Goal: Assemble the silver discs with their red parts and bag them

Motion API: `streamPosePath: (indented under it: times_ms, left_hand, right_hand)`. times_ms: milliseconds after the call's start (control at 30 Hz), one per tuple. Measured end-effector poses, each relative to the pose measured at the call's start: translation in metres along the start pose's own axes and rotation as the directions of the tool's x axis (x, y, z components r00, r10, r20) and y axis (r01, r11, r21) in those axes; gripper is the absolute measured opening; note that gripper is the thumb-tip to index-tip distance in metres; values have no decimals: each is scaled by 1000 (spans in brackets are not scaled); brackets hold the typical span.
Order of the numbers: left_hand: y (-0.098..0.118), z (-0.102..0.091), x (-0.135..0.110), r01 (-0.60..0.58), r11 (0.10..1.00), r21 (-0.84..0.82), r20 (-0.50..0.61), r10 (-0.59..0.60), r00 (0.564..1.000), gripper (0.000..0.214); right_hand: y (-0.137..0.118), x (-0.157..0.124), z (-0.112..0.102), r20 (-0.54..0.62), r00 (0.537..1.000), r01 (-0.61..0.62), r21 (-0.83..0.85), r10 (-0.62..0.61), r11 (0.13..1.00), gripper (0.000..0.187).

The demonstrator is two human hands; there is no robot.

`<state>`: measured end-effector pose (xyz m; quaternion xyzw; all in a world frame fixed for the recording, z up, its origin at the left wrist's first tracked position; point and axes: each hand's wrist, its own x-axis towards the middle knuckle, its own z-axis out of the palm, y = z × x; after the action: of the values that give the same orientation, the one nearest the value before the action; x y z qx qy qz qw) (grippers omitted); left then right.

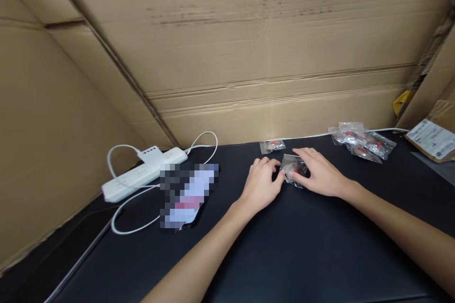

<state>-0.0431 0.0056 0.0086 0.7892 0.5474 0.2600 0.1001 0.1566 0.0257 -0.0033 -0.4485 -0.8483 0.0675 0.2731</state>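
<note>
A small clear plastic bag [294, 170] lies on the black tabletop, with a pale round item and a red part inside it. At its left edge is my left hand [262, 181], fingers slightly bent and thumb apart from them, the thumb tip touching the bag. From the other side my right hand [323, 174] spans the bag's right part, its thumb and fingers spread over the plastic. Just behind lies another small bag [273, 146] with a red part in it. Exactly what the bagged items are, I cannot make out.
Several similar bags [362, 142] are piled at the back right, near a labelled package [433, 138]. A white power strip [145, 173] with cables and a phone with a blurred screen [190, 196] lie at left. Cardboard walls [270, 57] enclose the black table [313, 251].
</note>
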Motion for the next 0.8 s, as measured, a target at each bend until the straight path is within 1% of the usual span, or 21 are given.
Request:
streamPosePath:
  times_ms: [33, 100, 167, 233, 333, 400, 433, 500, 567, 633, 800]
  left_hand:
    - [0, 0, 0, 2, 1000, -21, 5, -2, 1000, 25]
    - [2, -1, 0, 12, 999, -52, 9, -11, 1000, 23]
    - [4, -1, 0, 21, 997, -77, 11, -20, 1000, 21]
    - [6, -1, -1, 26, 994, -106, 10, -25, 1000, 21]
    - [7, -3, -2, 37, 978, -204, 5, -36, 999, 26]
    - [5, -4, 0, 39, 942, -332, 32, -30, 999, 26]
    - [5, -4, 0, 40, 909, -414, 57, -18, 998, 25]
    - [3, -4, 3, 60, 807, -587, 118, 12, 993, 22]
    - [3, -4, 4, 105, 696, -711, 164, 19, 986, 20]
    - [3, -4, 6, 136, 627, -767, 176, 2, 984, 18]
    - [5, -3, 7, 123, 581, -805, 139, -17, 990, 16]
  right_hand:
    - [1, 1, -1, -19, 999, -26, -18, 26, 999, 51]
    - [3, 4, -2, -26, 998, -63, 3, 63, 998, 31]
    - [7, 7, -3, -10, 995, -95, 124, 97, 988, 13]
    - [9, 9, -3, 9, 992, -125, 304, 129, 944, 8]
    - [8, 10, -7, 11, 990, -123, 558, 141, 820, 11]
    - [4, 11, -11, 16, 990, -115, 681, 143, 723, 16]
    - [1, 11, -13, 27, 989, -121, 725, 146, 678, 19]
    - [-4, 11, -16, 53, 986, -141, 773, 159, 619, 24]
    - [-8, 11, -18, 56, 983, -151, 787, 175, 598, 27]
    - [-11, 10, -19, 33, 979, -147, 796, 201, 588, 29]
    - [-12, 9, -13, -11, 952, -160, 832, 305, 531, 28]
